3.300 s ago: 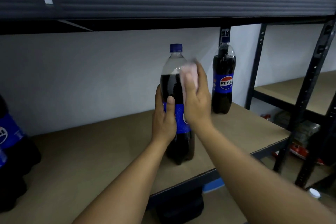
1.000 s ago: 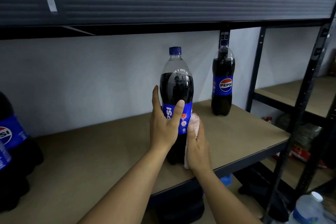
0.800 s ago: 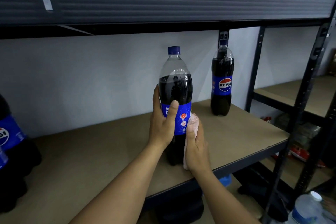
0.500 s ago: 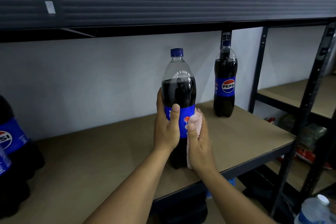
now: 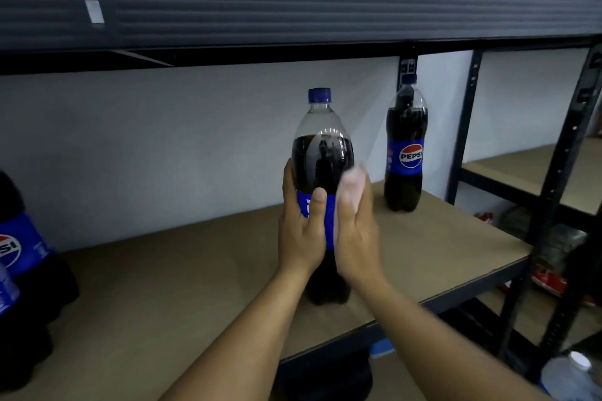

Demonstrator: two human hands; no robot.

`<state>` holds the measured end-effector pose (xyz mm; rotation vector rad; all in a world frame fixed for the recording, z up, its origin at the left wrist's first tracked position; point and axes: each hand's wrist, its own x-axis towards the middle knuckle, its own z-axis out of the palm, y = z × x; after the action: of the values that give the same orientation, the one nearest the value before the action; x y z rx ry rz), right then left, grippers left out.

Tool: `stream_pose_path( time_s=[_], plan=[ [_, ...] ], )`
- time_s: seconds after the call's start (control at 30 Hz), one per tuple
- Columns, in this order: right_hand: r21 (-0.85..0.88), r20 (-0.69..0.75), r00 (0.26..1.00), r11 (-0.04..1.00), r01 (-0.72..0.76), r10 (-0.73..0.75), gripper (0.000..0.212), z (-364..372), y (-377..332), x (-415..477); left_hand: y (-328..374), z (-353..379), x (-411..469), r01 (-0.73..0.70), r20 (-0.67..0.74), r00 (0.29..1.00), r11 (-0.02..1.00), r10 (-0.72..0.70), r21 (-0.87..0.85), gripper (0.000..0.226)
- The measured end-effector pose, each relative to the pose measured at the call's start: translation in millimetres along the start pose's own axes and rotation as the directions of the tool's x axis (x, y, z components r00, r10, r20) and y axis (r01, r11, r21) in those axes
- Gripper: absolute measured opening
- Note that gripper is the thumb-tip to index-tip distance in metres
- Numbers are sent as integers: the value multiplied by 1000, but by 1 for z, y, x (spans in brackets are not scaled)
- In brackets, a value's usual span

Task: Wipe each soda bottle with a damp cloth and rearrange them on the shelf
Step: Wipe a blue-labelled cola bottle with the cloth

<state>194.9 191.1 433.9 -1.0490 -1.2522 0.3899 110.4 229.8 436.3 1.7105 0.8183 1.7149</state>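
A tall soda bottle with a blue cap and blue label stands upright near the front of the brown shelf board. My left hand grips it around the label, thumb across the front. My right hand presses a pale pink cloth against the bottle's right side, at the top of the label; the cloth is motion-blurred. A second soda bottle stands upright at the back right of the same shelf, label facing me.
More soda bottles crowd the shelf's left end, partly cut off. A dark shelf beam runs overhead. Black uprights bound the right side, with a neighbouring shelf beyond. A clear bottle with a white cap sits low right.
My right hand has slid the cloth up the bottle's right side, from near the base to the top of the label. My left hand keeps its grip on the label.
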Motion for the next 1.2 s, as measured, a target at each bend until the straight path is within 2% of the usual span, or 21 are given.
stream_pose_path(
  time_s=[0.1,0.17,0.27,0.3,0.43,0.57,0.63,0.7,0.73,0.87,1.03,1.2],
  plan=[
    [39,47,995,995,-87,85,33,-5,20,-36,-2,0,1,-5,-10,1000,1000,5,5,83],
    [63,50,992,991,-118,115,31,-5,20,-28,-5,-1,1,-1,-10,1000,1000,1,14,82],
    [71,13,994,991,-112,112,66,1,-5,8,-3,0,-2,4,-1,1000,1000,-4,13,81],
    [68,-2,997,995,-73,74,69,2,-22,25,-2,0,-2,18,3,1000,1000,-18,5,81],
    [-20,12,990,989,144,-143,50,4,-84,98,1,-1,-2,130,-3,992,991,-130,-20,65],
    [-82,68,966,964,254,-249,58,1,-69,97,5,0,-4,137,5,991,990,-137,-21,60],
    [-49,33,978,977,208,-207,62,-2,-42,68,4,1,-5,107,2,994,994,-107,-13,67],
    [0,16,994,994,109,-109,67,-1,-6,32,6,1,-4,48,-23,999,998,-48,36,88],
    [16,21,998,998,61,-62,68,1,9,13,5,1,-4,36,-31,999,998,-35,51,92],
    [126,42,998,991,-48,43,69,0,47,-25,1,3,-2,32,-52,998,997,-28,65,85],
    [140,53,992,983,-118,112,64,-1,51,-30,1,5,-6,31,-71,997,998,-26,61,81],
    [70,68,977,976,-208,203,62,-6,58,-32,6,10,-12,58,-100,994,997,-52,56,81]
  ],
)
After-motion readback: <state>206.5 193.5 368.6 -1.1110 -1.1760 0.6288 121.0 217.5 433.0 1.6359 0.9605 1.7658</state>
